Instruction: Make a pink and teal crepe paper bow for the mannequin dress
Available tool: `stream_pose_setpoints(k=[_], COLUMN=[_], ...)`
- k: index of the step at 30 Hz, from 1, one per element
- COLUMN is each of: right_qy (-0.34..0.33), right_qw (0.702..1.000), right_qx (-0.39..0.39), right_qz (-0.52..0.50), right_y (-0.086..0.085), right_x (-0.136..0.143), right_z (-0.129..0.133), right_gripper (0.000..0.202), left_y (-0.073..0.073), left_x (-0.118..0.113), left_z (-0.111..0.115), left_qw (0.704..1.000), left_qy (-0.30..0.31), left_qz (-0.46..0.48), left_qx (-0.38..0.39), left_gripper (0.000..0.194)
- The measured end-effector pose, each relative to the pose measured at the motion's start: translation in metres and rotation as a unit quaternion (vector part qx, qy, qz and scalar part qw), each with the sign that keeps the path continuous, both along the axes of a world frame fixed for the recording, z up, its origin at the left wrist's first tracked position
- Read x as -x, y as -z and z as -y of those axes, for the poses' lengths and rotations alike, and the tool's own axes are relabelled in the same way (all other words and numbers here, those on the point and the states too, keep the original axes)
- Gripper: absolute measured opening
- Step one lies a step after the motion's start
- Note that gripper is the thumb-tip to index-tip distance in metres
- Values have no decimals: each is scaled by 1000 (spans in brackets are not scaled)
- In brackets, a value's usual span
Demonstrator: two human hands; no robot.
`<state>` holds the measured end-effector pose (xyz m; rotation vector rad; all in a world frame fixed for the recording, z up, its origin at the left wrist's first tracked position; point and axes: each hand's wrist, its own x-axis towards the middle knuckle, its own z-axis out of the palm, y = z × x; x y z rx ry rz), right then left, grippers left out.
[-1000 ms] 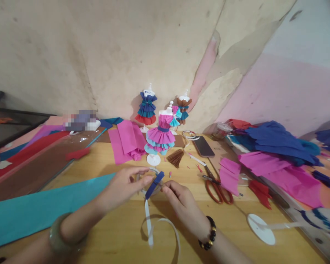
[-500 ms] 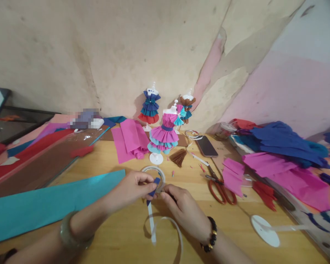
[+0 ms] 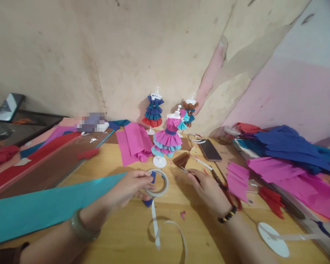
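Observation:
My left hand [image 3: 136, 185] is closed on a roll of white tape [image 3: 165, 187], its fingers at the left side of the ring, with a folded dark blue strip [image 3: 153, 177] at the fingertips. Below the roll, a white strip [image 3: 155, 225] with a blue piece at its top runs down over the table, beside a curled pale strip [image 3: 180, 234]. My right hand [image 3: 207, 189] is pinched by the brown tassel [image 3: 180, 160]; a slim, pale-tipped thing shows at its fingers, too blurred to name. The red-handled scissors [image 3: 238, 203] are partly behind that hand.
Miniature dress forms in paper dresses, the nearest a pink dress [image 3: 169, 138], stand before the wall. Turquoise paper [image 3: 57, 205] lies left, a phone [image 3: 210, 149] back right. Blue paper [image 3: 288, 146] is piled right, behind a white stand base [image 3: 273, 238].
My right hand has left the tape roll and moved right and away, to the tassel. The left hand keeps the roll, which is now in fuller view. The camera view has shifted slightly.

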<state>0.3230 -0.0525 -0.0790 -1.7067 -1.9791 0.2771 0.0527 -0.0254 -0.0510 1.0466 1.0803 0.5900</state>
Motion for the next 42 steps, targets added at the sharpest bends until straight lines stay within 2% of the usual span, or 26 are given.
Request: stream_pose_setpoints(k=[2, 5, 7, 9, 10, 11, 12, 14, 16, 18, 23, 27, 34, 37, 42], right_qy=[24, 16, 12, -8, -31, -57, -78, -118, -134, -133, -110, -103, -141, -128, -97], right_qw=[997, 993, 990, 990, 989, 978, 954, 884, 837, 822, 836, 842, 851, 864, 863], right_qx=[-27, -71, -120, -137, -110, -52, 24, 138, 187, 198, 171, 150, 180, 193, 189], right_qz=[72, 98, 77, -15, -96, -192, -288, -430, -497, -518, -509, -509, -473, -447, -458], right_y=[11, 18, 14, 7, 5, 3, 3, 5, 10, 14, 16, 16, 14, 16, 20], right_x=[-15, -18, -6, 13, 24, 35, 45, 63, 72, 74, 69, 69, 72, 72, 73], right_z=[-8, -11, -7, 2, 8, 13, 18, 26, 30, 30, 24, 24, 27, 28, 27], right_gripper=[32, 28, 24, 21, 20, 21, 24, 34, 39, 39, 37, 36, 31, 32, 34], left_y=[-2, -5, -5, -3, 0, 3, 6, 14, 22, 27, 24, 18, 19, 16, 16], left_x=[0, -2, -6, -10, -12, -15, -17, -21, -23, -23, -24, -24, -22, -21, -22], left_z=[1, 5, 9, 14, 16, 19, 21, 25, 27, 27, 22, 21, 20, 19, 18], left_qw=[1000, 999, 997, 994, 992, 990, 988, 981, 975, 972, 983, 989, 987, 986, 988], left_qy=[1, 27, 59, 96, 115, 133, 152, 190, 220, 227, 170, 136, 151, 151, 138], left_qz=[-10, 11, 30, 33, 31, 28, 25, 18, 4, -14, -53, -47, -34, -44, -62], left_qx=[-12, -20, -27, -33, -33, -32, -30, -30, -41, -53, -41, -37, -42, -45, -38], left_gripper=[29, 30, 31, 33, 34, 35, 35, 34, 30, 26, 21, 27, 30, 27, 26])
